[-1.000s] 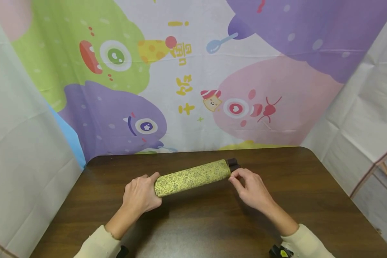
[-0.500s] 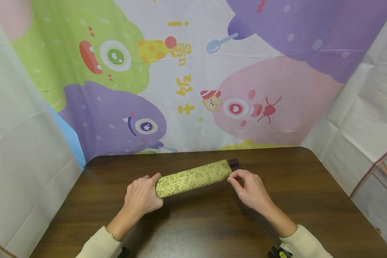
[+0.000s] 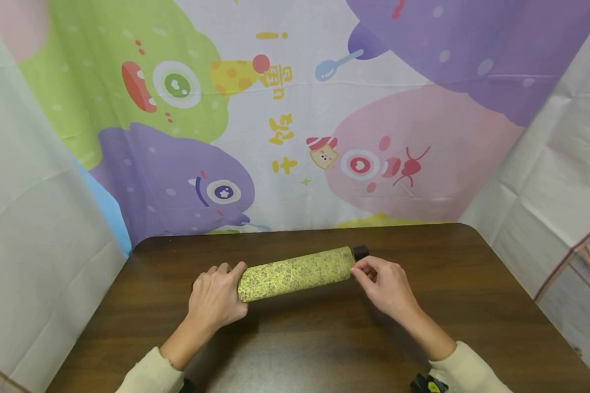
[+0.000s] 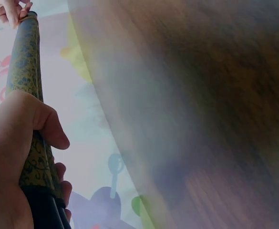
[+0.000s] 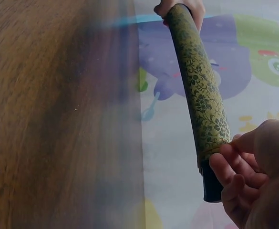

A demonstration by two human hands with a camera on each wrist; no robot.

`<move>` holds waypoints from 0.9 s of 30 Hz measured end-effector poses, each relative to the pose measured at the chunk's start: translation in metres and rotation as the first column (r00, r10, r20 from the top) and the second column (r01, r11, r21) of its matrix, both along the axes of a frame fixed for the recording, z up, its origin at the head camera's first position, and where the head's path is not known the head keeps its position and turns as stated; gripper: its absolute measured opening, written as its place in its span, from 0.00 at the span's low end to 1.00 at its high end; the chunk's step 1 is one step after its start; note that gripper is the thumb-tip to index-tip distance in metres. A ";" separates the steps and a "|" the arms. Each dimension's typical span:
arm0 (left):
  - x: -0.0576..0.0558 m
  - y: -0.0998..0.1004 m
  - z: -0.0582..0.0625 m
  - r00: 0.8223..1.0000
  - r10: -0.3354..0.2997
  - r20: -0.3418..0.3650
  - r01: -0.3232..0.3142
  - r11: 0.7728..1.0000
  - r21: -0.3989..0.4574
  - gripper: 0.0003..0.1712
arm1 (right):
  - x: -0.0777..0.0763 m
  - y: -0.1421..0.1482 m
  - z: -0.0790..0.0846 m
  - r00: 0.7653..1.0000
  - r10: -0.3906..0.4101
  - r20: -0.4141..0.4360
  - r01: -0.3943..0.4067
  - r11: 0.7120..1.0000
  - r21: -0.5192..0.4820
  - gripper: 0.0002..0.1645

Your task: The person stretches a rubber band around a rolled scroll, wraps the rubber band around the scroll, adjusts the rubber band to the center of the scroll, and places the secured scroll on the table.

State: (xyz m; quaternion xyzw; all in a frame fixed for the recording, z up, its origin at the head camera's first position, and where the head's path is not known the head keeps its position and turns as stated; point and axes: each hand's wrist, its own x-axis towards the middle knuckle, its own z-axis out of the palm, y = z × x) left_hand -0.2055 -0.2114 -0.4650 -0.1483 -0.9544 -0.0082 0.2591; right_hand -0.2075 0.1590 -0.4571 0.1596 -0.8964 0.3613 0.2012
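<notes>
Patterned yellow-green roll [image 3: 295, 274] is turned slightly since half a second ago: its right end is carried a touch lower and rightward, and one dark knob [image 3: 361, 252] is seen in the head view where two were shown. Roll is held up off the brown wooden table [image 3: 324, 349], between both hands, left end lower than right.

Left end is gripped by the left hand [image 3: 216, 297]; fingers are wrapped round it, with thumb and fingertips seen on opposite sides in the left wrist view. Dark end piece [image 4: 46, 210] is left exposed below that grip.

At the other end, a thin yellowish band [image 5: 208, 152] is seen across the roll. It is pinched at the roll's edge by the right hand [image 3: 385, 286], thumb and forefinger brought together, remaining fingers loosely bent.

Behind the table, cartoon-printed cloth [image 3: 177, 174] is hung. Both forearms are covered by pale sleeves [image 3: 152, 371].
</notes>
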 end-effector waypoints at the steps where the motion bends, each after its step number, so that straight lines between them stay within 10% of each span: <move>1: 0.000 0.000 -0.001 1.000 -0.003 -0.010 0.003 1.000 -0.004 0.32 | 0.000 0.000 0.000 1.000 -0.002 0.003 0.002 1.000 0.000 0.04; 27: 0.000 -0.007 -0.004 0.994 -0.011 -0.105 0.010 1.000 -0.004 0.33 | -0.003 0.010 0.002 0.995 0.021 -0.095 -0.024 0.999 -0.031 0.07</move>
